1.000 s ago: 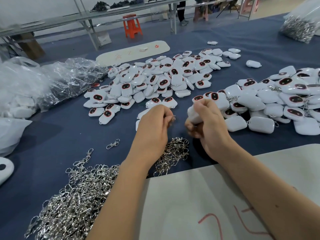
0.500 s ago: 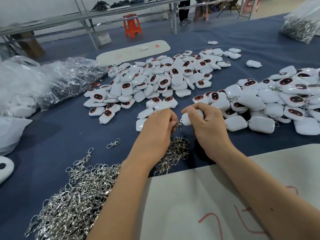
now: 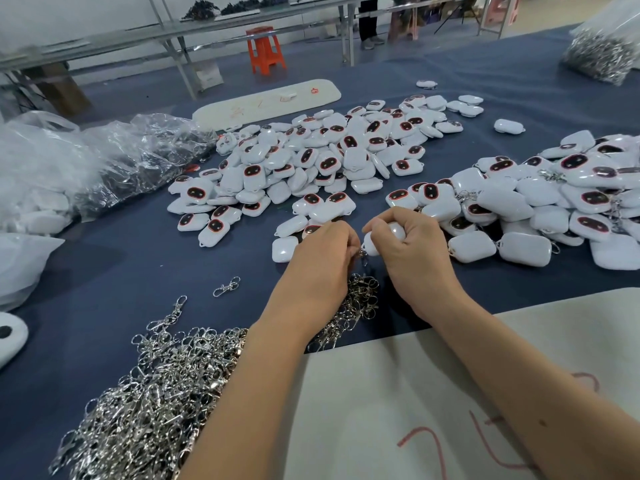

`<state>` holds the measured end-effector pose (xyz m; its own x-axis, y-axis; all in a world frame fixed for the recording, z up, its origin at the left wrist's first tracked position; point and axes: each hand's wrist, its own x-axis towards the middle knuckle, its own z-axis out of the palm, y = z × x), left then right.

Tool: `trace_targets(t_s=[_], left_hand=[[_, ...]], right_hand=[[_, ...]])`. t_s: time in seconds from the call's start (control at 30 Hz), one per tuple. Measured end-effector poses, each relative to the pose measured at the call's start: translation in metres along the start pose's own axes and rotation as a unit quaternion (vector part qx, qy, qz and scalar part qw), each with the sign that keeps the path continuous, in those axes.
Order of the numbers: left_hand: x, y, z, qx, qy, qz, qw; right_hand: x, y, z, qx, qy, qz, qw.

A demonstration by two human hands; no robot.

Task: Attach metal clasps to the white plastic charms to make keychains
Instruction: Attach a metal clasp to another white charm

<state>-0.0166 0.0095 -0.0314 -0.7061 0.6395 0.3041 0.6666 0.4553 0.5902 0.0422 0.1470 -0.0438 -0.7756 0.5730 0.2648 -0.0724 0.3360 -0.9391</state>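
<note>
My right hand grips a white plastic charm over the blue table. My left hand pinches a small metal clasp right against the charm's corner; the fingers hide most of the clasp. A heap of loose silver clasps lies at the near left, and a smaller clump sits under my wrists. A pile of white charms with dark red-rimmed faces spreads in the middle. Another pile of charms, some with clasps on them, lies to the right.
Crumpled clear plastic bags lie at the left. A white board with red marks covers the near right of the table. A long white tray lies at the back. A bag of clasps sits at the far right.
My right hand has lowered the charm and brought it in to my left hand. The two hands now touch at the clasp.
</note>
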Motion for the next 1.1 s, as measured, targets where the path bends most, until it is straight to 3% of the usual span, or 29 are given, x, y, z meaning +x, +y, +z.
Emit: trace_targets(t_s=[0.3, 0.43, 0.53, 0.6, 0.8, 1.1], left_hand=[[0.004, 0.004, 0.01, 0.055, 0.012, -0.045, 0.997], [0.004, 0.008, 0.012, -0.095, 0.081, -0.039, 0.991], [0.003, 0.009, 0.009, -0.224, 0.087, -0.04, 0.97], [0.003, 0.009, 0.009, -0.272, 0.092, -0.042, 0.957], [0.005, 0.01, 0.011, -0.296, 0.155, -0.056, 0.941], [0.005, 0.008, 0.01, -0.329, 0.172, -0.061, 0.926]], right_hand=[[-0.001, 0.001, 0.001, -0.038, 0.017, 0.0, 0.999], [0.001, 0.001, 0.0, 0.083, 0.012, 0.075, 0.994], [0.005, -0.002, -0.002, 0.227, 0.005, 0.145, 0.963], [0.007, -0.004, -0.003, 0.265, -0.013, 0.167, 0.95], [0.007, -0.005, -0.002, 0.264, -0.069, 0.159, 0.949], [0.007, -0.005, -0.004, 0.257, -0.078, 0.161, 0.95]])
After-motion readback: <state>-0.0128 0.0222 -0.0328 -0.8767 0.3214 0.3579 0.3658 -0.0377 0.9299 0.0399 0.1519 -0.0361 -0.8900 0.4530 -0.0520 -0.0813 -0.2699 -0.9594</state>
